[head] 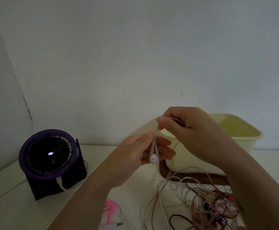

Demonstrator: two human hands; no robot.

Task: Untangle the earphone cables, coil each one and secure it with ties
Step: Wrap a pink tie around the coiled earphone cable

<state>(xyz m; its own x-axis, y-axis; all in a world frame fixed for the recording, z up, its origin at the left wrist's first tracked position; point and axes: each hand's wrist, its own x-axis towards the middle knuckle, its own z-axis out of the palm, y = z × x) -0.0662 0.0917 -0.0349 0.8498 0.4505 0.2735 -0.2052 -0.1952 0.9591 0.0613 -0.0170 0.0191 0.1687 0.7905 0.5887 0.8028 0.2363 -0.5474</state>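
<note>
Nearest on the pale tabletop (19, 205) lie a bunch of bright pink ties (109, 208) and a silver audio jack plug (118, 224), with a loose tangle of pale pink and dark red earphone cables (210, 205) to their right. Above them the left hand (140, 151) pinches thin pale pink cable strands (156, 133) just over a white earbud (154, 158), while the right hand (185, 128) pinches the same strands higher up between thumb and fingers. Farther back stand a round black fan with a purple rim (48, 154) at left and a cream plastic tub (234, 130) at right, against a plain wall (135, 47).
</note>
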